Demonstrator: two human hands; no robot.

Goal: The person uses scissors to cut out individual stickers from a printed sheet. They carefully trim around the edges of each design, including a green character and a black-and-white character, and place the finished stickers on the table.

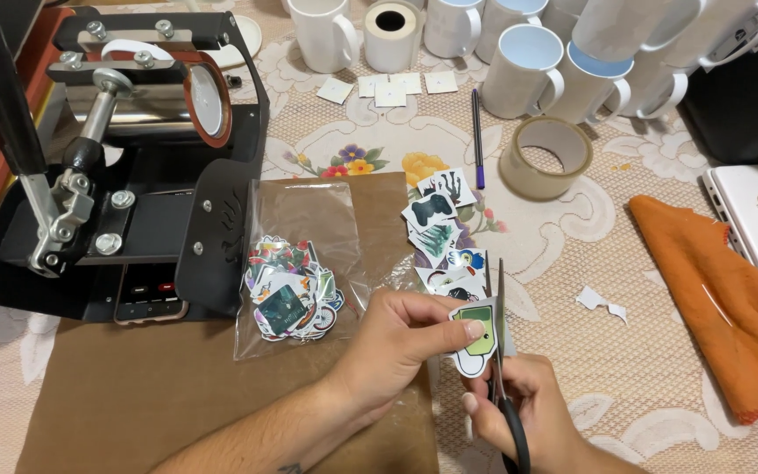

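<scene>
Scissors (pixel 502 369) gripped in right hand (pixel 528 412) trim a white-edged green sticker (pixel 475 338) pinched by left hand (pixel 405 338).

We see a home craft workshop for printing mugs: a mug heat press (pixel 146 96) beyond and left of the hands, blank white mugs (pixel 528 70) ranged beyond them, on a lace-covered table (pixel 660 369).

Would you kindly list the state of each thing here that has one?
sticker: pinched in the left hand, being cut
scissors: in the right hand, blades around the sticker's edge
plastic bag: lying flat, holding stickers
mug press: no mug inside
tape roll: lying flat
orange cloth: crumpled
pen: capped
</scene>
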